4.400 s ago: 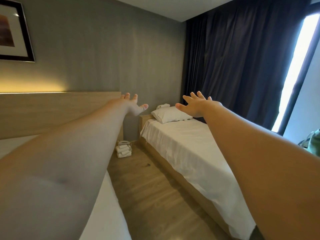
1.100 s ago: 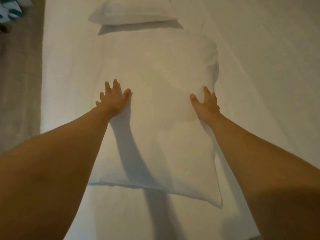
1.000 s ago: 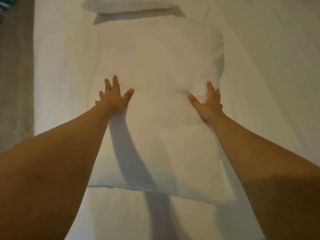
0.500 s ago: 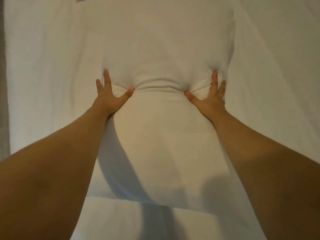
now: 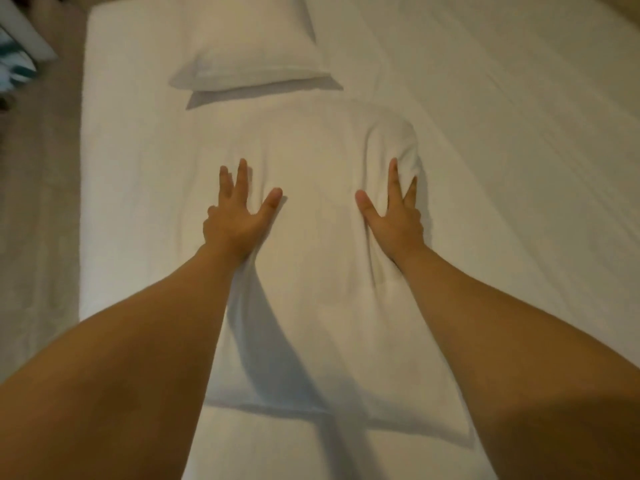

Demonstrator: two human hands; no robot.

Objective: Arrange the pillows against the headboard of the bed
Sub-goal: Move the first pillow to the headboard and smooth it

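Nearest, both forearms reach over the near pillow (image 5: 322, 306), which lies flat on the bed (image 5: 519, 133). Left hand (image 5: 239, 220) and right hand (image 5: 394, 223) press it, fingers spread, gripping nothing. Beyond lies a second pillow (image 5: 249, 46). Probably the plumping step; next comes grasping and carrying it to the unseen headboard.

A large white fabric pillow (image 5: 311, 271) lies flat and lengthwise on the white sheeted bed (image 5: 519, 168), dented and creased across its middle, its far right corner bunched into a rounded lump. A second, smaller-looking white pillow (image 5: 249, 46) lies flat just beyond it, seemingly apart, though white on white blurs the edges.
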